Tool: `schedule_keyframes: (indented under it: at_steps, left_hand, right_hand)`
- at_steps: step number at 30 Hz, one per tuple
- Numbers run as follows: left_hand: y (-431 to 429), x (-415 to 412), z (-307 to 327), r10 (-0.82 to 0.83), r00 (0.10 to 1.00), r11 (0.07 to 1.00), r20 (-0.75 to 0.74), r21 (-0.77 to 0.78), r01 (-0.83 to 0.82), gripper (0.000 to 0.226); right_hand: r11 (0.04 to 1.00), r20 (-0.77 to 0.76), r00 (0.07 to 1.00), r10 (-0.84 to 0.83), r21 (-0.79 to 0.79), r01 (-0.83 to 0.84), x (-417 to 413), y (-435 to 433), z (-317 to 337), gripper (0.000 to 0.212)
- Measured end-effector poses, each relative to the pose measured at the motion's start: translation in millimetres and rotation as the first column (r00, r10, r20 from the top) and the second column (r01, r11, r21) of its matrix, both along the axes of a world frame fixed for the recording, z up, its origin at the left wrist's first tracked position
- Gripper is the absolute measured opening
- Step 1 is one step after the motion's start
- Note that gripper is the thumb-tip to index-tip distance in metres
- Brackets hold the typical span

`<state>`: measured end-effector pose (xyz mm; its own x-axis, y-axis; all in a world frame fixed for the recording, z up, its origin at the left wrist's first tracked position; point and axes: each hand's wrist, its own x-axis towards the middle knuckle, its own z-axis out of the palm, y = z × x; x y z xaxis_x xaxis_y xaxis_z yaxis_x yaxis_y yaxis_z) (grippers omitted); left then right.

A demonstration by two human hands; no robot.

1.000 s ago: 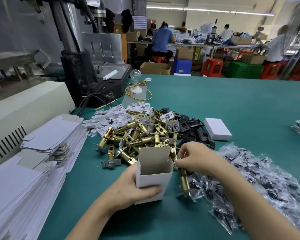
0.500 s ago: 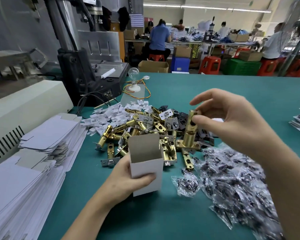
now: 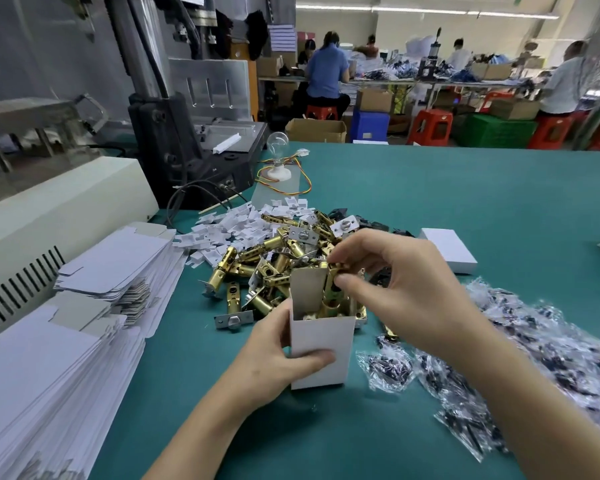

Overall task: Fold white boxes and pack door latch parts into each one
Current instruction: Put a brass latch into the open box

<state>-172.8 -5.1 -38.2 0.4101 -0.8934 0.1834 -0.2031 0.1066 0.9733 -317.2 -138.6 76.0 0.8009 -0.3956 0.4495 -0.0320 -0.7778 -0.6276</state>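
Pinching a brass latch (image 3: 331, 289) by its top end, the right hand (image 3: 406, 289) holds it upright, half inside the open white box (image 3: 321, 344) that the left hand (image 3: 274, 362) grips on the green table (image 3: 465, 202), so packing is in hand and the next move likely calls for letting go.

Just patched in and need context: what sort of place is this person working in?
Most likely a factory packing floor. A pile of brass latches and stacks of flat box blanks lie on a big green worktable, and other workers sit at benches behind.
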Motion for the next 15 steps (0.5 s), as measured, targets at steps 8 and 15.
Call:
schedule_keyframes:
  at_steps: [8, 15]
  left_hand:
    - [-1, 1, -1, 0.004, 1.0, 1.0, 0.029, 0.001, -0.004, 0.048]
    - [-1, 3, -3, 0.032, 0.999, 0.999, 0.013, 0.012, -0.032, 0.046]
  right_hand:
    - [0.926, -0.215, 0.972, -0.095, -0.378, 0.007, 3, 4, -9, 0.015]
    - [0.876, -0.284, 0.945, -0.16, -0.481, 0.004, 4, 13, -13, 0.016]
